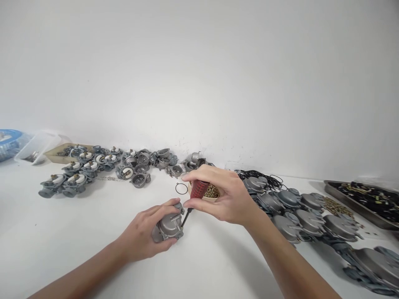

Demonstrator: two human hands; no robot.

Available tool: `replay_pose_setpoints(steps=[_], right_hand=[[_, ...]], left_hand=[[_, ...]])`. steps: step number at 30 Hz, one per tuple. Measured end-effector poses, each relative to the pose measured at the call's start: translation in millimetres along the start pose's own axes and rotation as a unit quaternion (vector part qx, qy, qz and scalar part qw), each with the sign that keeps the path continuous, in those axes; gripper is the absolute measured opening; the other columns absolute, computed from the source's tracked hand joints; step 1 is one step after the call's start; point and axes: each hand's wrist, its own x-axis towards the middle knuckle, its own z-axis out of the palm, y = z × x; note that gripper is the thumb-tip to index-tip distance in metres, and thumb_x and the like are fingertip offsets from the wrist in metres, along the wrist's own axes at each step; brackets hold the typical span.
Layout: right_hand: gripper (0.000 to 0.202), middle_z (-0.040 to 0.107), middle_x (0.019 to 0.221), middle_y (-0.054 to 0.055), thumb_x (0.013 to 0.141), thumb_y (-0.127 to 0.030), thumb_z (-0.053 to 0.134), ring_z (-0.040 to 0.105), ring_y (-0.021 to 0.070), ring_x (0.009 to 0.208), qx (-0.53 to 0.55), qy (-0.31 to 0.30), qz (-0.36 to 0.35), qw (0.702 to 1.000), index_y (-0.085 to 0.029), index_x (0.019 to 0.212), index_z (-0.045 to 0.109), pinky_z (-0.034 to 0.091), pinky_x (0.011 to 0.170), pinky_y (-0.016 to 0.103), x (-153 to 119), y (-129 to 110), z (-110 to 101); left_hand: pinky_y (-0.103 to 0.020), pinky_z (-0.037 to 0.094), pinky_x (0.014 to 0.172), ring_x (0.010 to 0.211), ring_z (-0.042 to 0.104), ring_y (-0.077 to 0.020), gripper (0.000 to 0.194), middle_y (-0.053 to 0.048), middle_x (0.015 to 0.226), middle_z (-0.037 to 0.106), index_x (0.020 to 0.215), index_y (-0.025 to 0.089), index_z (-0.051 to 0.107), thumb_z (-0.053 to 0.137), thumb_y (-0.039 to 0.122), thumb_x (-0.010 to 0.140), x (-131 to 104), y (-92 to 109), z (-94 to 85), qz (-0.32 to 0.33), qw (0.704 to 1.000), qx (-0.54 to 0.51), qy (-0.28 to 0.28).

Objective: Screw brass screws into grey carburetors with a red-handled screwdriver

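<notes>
My left hand is closed round a grey metal carburetor, steadying it on the white table. In my right hand is a screwdriver with a red and black handle, gripped between thumb and fingers. Its dark shaft slants down to the carburetor's right edge, where the tip meets a small brass-coloured screw. Behind the screwdriver, a container of brass-coloured screws is partly covered by my right hand. A thin black rubber ring lies on the table just beyond the carburetor.
Carburetor bodies with white floats and loose metal bowls line the back left. Several closed carburetors stand at right, near black rings, a pile of screws and a metal tray. Plastic containers sit far left.
</notes>
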Motion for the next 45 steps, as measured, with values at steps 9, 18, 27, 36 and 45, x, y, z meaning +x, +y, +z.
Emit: replay_pose_setpoints(steps=[9, 18, 27, 36, 45], right_hand=[[0.041, 0.075, 0.090, 0.002, 0.091, -0.017, 0.075, 0.071, 0.0147, 0.078, 0.024, -0.042, 0.030, 0.998, -0.022, 0.131, 0.065, 0.062, 0.073, 0.029, -1, -1, -3], [0.058, 0.071, 0.091, 0.000, 0.089, -0.015, 0.077, 0.069, 0.0154, 0.082, 0.043, 0.090, 0.034, 0.994, -0.032, 0.142, 0.060, 0.061, 0.072, 0.028, -1, -3, -10], [0.050, 0.074, 0.088, 0.002, 0.090, -0.021, 0.077, 0.070, 0.0159, 0.079, -0.016, 0.023, -0.004, 1.000, -0.026, 0.138, 0.063, 0.062, 0.081, 0.034, 3, -3, 9], [0.047, 0.072, 0.086, 0.002, 0.092, -0.021, 0.075, 0.067, 0.0152, 0.075, -0.030, 0.026, 0.007, 0.999, -0.024, 0.137, 0.062, 0.059, 0.072, 0.032, 2, 3, 6], [0.049, 0.075, 0.094, 0.004, 0.093, -0.020, 0.073, 0.071, 0.0168, 0.083, -0.001, 0.002, 0.012, 1.000, -0.024, 0.140, 0.061, 0.064, 0.080, 0.035, 1, 3, 4]], left_hand=[[-0.038, 0.055, 0.108, 0.136, 0.061, -0.0266, 0.065, -0.005, 0.160, 0.050, 0.144, 0.034, 0.044, 0.075, 0.027, 0.086, 0, -1, 0.1, -0.009, 1.000, 0.007, -0.015], [-0.043, 0.063, 0.071, 0.083, 0.073, -0.0246, 0.069, -0.014, 0.141, 0.052, 0.137, 0.032, 0.051, 0.075, 0.065, 0.081, -8, -3, -7.9, 0.006, 0.994, 0.101, 0.043], [-0.033, 0.059, 0.067, 0.077, 0.071, -0.0191, 0.048, -0.009, 0.133, 0.060, 0.126, 0.030, 0.054, 0.075, 0.045, 0.085, -4, 2, -8.8, -0.018, 0.997, 0.076, 0.019], [-0.025, 0.057, 0.060, 0.095, 0.074, -0.0223, 0.048, -0.006, 0.125, 0.070, 0.129, 0.030, 0.052, 0.074, 0.035, 0.087, -3, 3, -10.9, 0.002, 0.998, 0.057, 0.030], [-0.022, 0.055, 0.060, 0.096, 0.074, -0.0197, 0.047, -0.004, 0.124, 0.072, 0.132, 0.032, 0.048, 0.071, 0.031, 0.090, -2, 2, -9.3, 0.000, 0.999, 0.032, 0.023]])
